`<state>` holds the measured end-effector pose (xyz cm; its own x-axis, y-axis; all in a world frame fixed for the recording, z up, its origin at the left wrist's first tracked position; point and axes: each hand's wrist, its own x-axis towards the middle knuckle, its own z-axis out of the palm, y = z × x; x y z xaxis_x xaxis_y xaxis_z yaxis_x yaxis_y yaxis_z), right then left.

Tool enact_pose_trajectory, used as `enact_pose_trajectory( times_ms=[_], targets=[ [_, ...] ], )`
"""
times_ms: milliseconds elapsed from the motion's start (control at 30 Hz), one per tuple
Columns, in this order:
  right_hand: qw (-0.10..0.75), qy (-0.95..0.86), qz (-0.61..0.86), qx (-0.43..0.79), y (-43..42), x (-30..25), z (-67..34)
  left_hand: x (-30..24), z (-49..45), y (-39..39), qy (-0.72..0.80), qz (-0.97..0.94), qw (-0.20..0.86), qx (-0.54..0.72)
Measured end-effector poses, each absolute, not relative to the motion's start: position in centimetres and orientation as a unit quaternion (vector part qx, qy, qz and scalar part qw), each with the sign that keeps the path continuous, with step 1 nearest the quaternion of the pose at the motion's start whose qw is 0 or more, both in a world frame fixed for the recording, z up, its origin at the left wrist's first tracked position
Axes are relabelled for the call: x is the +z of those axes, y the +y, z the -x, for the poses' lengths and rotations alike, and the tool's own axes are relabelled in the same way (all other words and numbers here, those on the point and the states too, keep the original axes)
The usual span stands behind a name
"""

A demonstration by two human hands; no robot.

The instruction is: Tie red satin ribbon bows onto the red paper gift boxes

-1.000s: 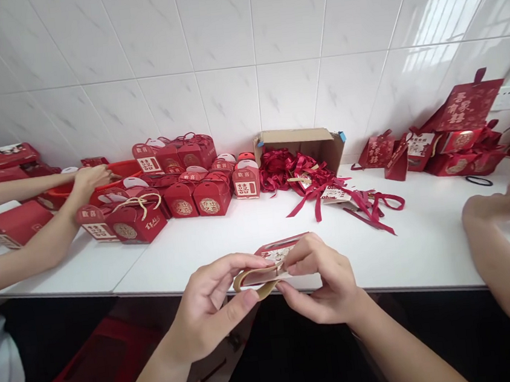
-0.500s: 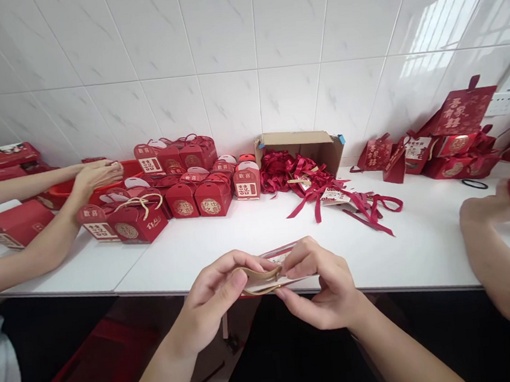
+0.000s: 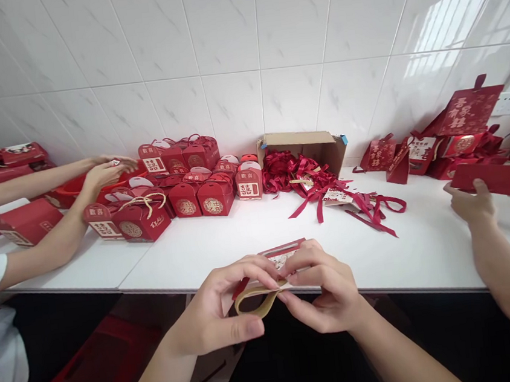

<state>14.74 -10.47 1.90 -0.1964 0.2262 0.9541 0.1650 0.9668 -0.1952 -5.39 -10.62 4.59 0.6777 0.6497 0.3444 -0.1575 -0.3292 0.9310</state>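
Observation:
At the table's front edge I hold a folded red printed paper piece [image 3: 291, 251] that looks like an unfilled gift box or packet. Its tan inner side bends into an open loop [image 3: 242, 302] at the near left. The fingers of my left hand [image 3: 224, 306] curl over this piece, while the thumb stretches out below the loop. My right hand [image 3: 326, 287] pinches the edges together between thumb and fingers at the loop's right end. The two hands' fingertips almost meet there and hide part of the paper.
Several red gift boxes [image 3: 186, 197] stand at the back left. Red ribbons [image 3: 312, 188] spill from a cardboard box [image 3: 299, 139] onto the white table [image 3: 259, 230]. A co-worker's hands [image 3: 109, 170] are over a red basin; another's hand [image 3: 472, 201] holds a red box [image 3: 490, 178].
My left thumb has moved down off the paper, and the tan side has bent into a rounder loop. The co-worker's red box at right has come further into view.

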Motion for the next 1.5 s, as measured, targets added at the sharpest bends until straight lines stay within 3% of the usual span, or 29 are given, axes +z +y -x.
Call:
enact_pose_trajectory(
  times_ms=[267, 767, 967, 1167, 1500],
  targets=[
    [0.635, -0.764, 0.114, 0.016, -10.6, 2.1, -14.6, 4.0, 5.8, -11.2, 0.179, -0.79, 0.43, 0.399],
    [0.628, -0.765, 0.144, 0.006, -10.7, 1.9, -14.3, 3.1, 5.6, -11.0, 0.167, -0.787, 0.41, 0.429],
    [0.629, -0.761, 0.156, 0.017, -10.5, 1.6, -14.2, 2.9, 4.8, -11.1, 0.194, -0.733, 0.467, 0.454],
    [0.641, -0.741, 0.193, 0.055, -10.3, 1.1, -13.7, 2.7, 3.8, -11.1, 0.223, -0.642, 0.545, 0.491],
    [0.685, -0.618, 0.317, 0.221, -8.4, -1.5, -14.4, 2.9, 0.5, -9.1, 0.333, -0.609, 0.457, 0.556]
  ],
)
